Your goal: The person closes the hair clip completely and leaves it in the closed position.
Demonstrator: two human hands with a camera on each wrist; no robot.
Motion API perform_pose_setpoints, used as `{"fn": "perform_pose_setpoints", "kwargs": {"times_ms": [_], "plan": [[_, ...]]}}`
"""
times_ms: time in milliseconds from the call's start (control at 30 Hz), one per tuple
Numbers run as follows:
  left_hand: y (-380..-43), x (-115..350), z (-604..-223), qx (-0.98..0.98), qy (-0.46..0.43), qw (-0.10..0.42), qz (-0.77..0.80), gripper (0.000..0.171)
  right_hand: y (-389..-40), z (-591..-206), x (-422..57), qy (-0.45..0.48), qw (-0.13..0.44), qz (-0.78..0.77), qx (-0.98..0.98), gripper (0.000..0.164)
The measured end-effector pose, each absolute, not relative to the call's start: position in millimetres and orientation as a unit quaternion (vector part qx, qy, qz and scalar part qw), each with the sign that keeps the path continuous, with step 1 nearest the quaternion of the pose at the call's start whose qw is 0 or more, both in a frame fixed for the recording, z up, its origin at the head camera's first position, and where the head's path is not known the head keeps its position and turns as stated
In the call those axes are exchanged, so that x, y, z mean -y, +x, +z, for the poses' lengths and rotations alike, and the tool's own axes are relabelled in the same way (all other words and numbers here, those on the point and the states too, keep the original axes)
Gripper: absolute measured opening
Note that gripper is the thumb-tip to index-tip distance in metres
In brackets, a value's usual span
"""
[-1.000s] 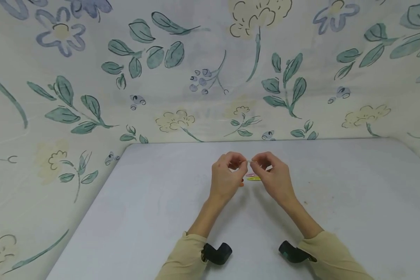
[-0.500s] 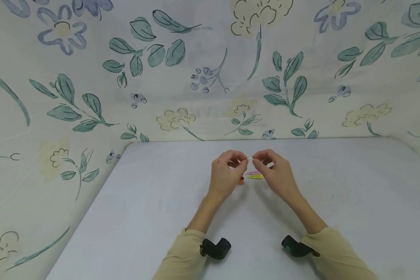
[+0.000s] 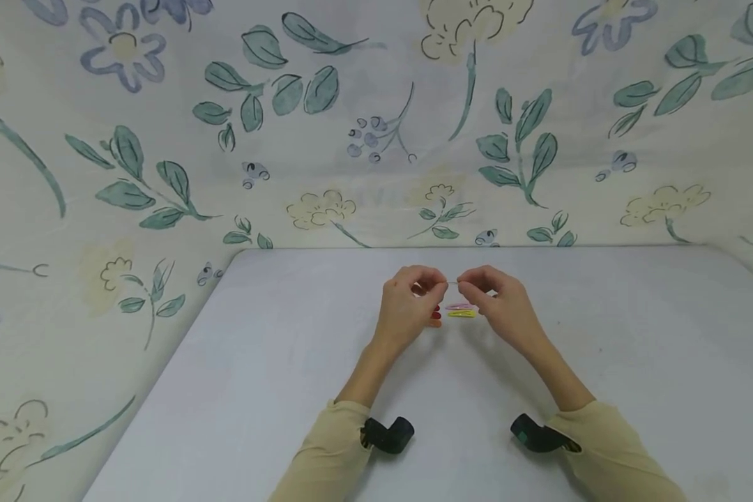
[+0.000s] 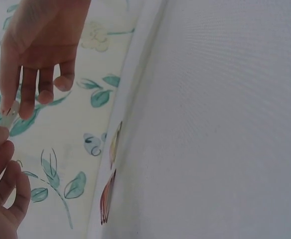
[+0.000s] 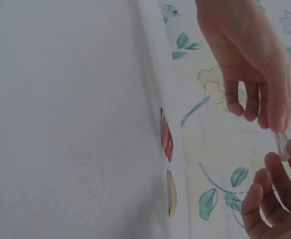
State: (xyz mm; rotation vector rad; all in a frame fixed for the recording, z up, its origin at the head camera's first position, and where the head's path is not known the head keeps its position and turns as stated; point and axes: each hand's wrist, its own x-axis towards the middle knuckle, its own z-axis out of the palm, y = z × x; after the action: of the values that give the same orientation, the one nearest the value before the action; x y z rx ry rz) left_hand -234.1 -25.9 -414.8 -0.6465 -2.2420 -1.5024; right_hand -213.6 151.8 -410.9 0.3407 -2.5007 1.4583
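Note:
A small whitish hair clip (image 3: 452, 282) is held in the air between both hands, above the far part of the table. My left hand (image 3: 406, 307) pinches one end with thumb and forefinger. The right hand (image 3: 502, 303) pinches the other end. In the right wrist view the pale clip (image 5: 282, 147) spans the two sets of fingertips, other fingers loosely bent. Below the hands lie a yellow hair clip (image 3: 461, 314) and a pink hair clip (image 3: 459, 307). Red and orange clips (image 3: 436, 316) lie left of them, partly hidden behind my left hand.
The white table (image 3: 257, 362) ends at a far edge just beyond the hands, against a flower-patterned cloth (image 3: 364, 202). Black wrist cameras (image 3: 389, 436) sit at both beige sleeves. In the left wrist view, reddish clips (image 4: 105, 199) lie near that edge.
Both hands stay pinching the clip, drifting slightly up and right in the head view. The gap between the fingertips varies a little. More of the yellow and red clips shows.

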Motion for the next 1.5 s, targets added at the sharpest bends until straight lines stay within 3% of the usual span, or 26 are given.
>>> {"fn": "perform_pose_setpoints", "kwargs": {"times_ms": [667, 1167, 1500], "plan": [[-239.5, 24.4, -417.5, 0.848, -0.252, 0.175, -0.432, 0.010, -217.8, -410.5, -155.5, 0.158, 0.159, 0.362, 0.905, 0.024], [-246.4, 18.1, -424.4, 0.899, -0.240, 0.064, -0.360, 0.012, -222.4, -418.5, -163.4, 0.149, 0.083, 0.295, 0.940, 0.018], [-244.1, 15.0, -429.7, 0.920, -0.230, 0.035, -0.315, 0.009, -226.6, -423.9, -164.6, 0.147, 0.025, 0.286, 0.946, 0.016]]}}
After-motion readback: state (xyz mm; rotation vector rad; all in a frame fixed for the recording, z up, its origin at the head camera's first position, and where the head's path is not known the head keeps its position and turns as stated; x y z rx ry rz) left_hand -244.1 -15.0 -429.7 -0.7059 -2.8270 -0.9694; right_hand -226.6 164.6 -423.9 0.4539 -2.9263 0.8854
